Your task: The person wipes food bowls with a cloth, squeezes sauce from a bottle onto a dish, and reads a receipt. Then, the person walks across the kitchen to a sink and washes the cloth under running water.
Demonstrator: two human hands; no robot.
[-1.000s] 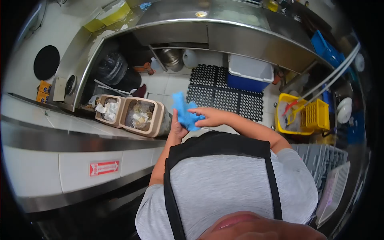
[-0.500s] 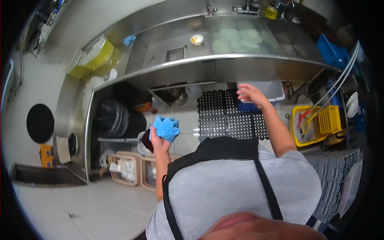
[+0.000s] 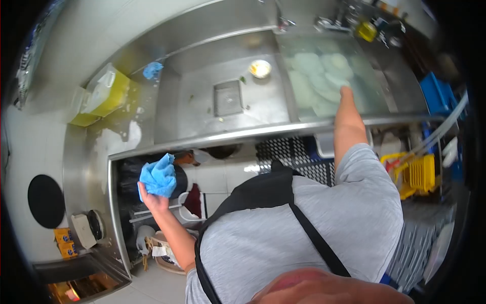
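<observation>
My left hand (image 3: 155, 199) is closed on a crumpled blue cloth (image 3: 159, 176), held out in front of the sink's edge at the left. Across the sink's front rim (image 3: 243, 135) reaches my right arm, and my right hand (image 3: 346, 97) dips into the cloudy water of the right basin. Its fingers are hidden under the surface, beside several pale round plates (image 3: 315, 73) lying sunk there. A white bowl (image 3: 260, 69) with yellowish food remains sits in the left basin, near a square drain (image 3: 228, 99) and some green scraps.
Yellow-green tubs (image 3: 109, 93) and another blue cloth (image 3: 152, 70) lie on the left counter. Behind the water basin are a tap (image 3: 286, 23) and a yellow soap bottle (image 3: 366, 31). A yellow basket (image 3: 421, 173) and a blue bin (image 3: 438, 95) stand at the right.
My right hand has moved forward over the rim and into the water. My left hand has shifted left with the blue cloth, and my view has come closer to the sink.
</observation>
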